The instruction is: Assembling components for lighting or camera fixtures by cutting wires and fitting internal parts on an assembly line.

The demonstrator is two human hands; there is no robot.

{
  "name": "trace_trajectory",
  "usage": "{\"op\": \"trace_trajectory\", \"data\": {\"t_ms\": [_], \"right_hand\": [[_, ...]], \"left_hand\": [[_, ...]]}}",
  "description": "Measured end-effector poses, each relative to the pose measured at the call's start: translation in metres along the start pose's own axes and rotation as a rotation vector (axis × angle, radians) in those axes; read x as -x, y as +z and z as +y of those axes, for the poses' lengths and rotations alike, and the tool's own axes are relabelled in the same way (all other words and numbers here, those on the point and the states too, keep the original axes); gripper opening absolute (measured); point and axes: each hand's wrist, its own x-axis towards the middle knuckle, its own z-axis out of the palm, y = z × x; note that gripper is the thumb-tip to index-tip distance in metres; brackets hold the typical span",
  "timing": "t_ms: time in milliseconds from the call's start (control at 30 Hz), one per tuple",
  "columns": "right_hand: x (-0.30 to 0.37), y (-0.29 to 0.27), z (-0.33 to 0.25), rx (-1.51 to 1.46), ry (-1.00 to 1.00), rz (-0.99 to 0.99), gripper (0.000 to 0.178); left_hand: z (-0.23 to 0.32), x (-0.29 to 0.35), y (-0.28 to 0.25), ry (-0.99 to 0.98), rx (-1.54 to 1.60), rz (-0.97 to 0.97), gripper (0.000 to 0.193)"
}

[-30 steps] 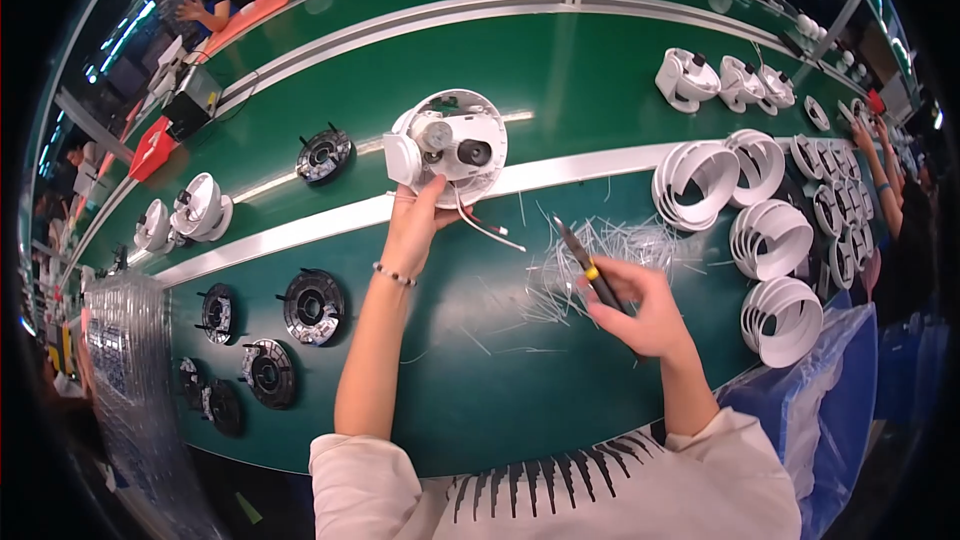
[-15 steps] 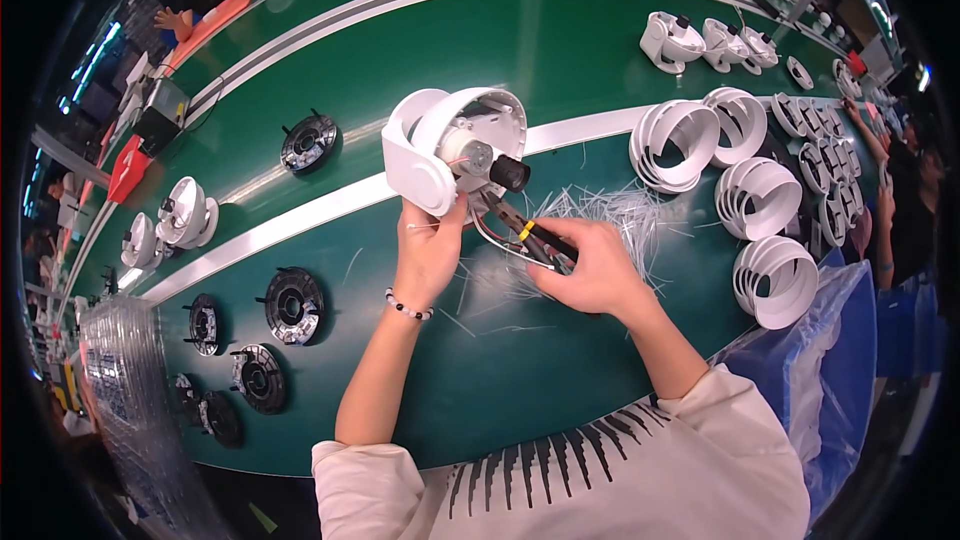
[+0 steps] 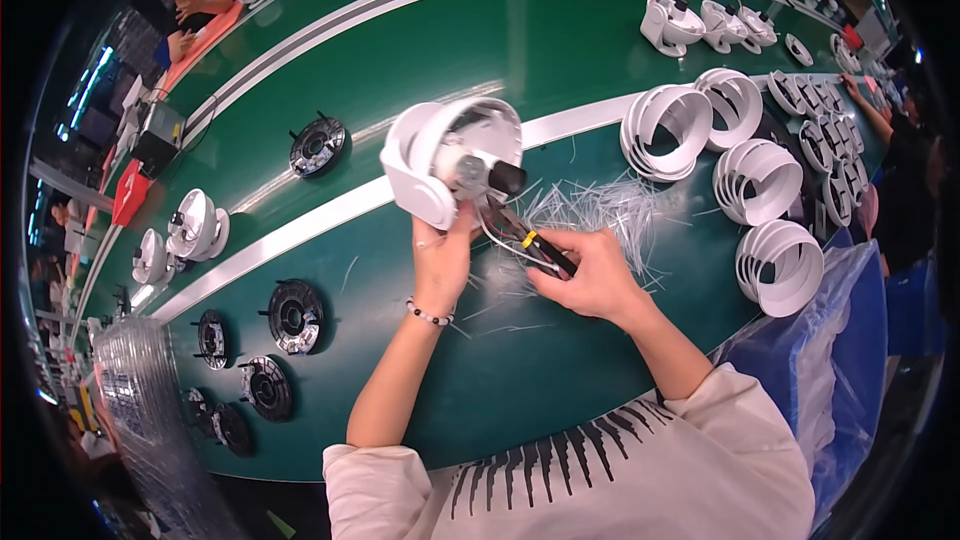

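Observation:
My left hand (image 3: 443, 258) grips a white rounded housing (image 3: 425, 190) from below, holding it up over the green bench. Inside the housing's open bowl sit a clear round part and a short black cylinder (image 3: 507, 178). Wires hang from its underside. My right hand (image 3: 590, 275) is closed round the dark handles of a pair of cutting pliers (image 3: 530, 238) with a yellow band. The plier jaws point up at the wires just below the black cylinder; whether they touch a wire is too blurred to tell. Behind the pliers lies a heap of cut white plastic strips (image 3: 600, 220).
Stacks of white rings (image 3: 665, 135) stand at the right, with a blue plastic-lined bin (image 3: 820, 370) below. Black round bases (image 3: 296, 317) lie at the left. Other white housings (image 3: 672, 25) stand on the far belt. A person (image 3: 195, 5) sits at the far left.
The view has shifted slightly. The housing has tilted a little in my left hand, blurring its inner parts. The pliers stay near the wires.

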Motion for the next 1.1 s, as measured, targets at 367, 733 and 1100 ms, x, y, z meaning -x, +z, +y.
{"op": "trace_trajectory", "data": {"t_ms": [367, 733, 1100], "right_hand": [[0.003, -0.021, 0.037, -1.142, 0.052, -0.151, 0.042], [0.018, -0.008, 0.026, -1.135, -0.048, -0.203, 0.046], [0.056, 0.039, -0.011, 0.208, -0.582, -0.59, 0.051]], "left_hand": [[0.005, -0.043, 0.01, 0.037, 0.268, 0.058, 0.033], [-0.017, -0.194, 0.011, -0.418, 0.77, -0.069, 0.058], [0.039, -0.207, -0.136, 0.496, -1.512, 0.306, 0.044]]}}
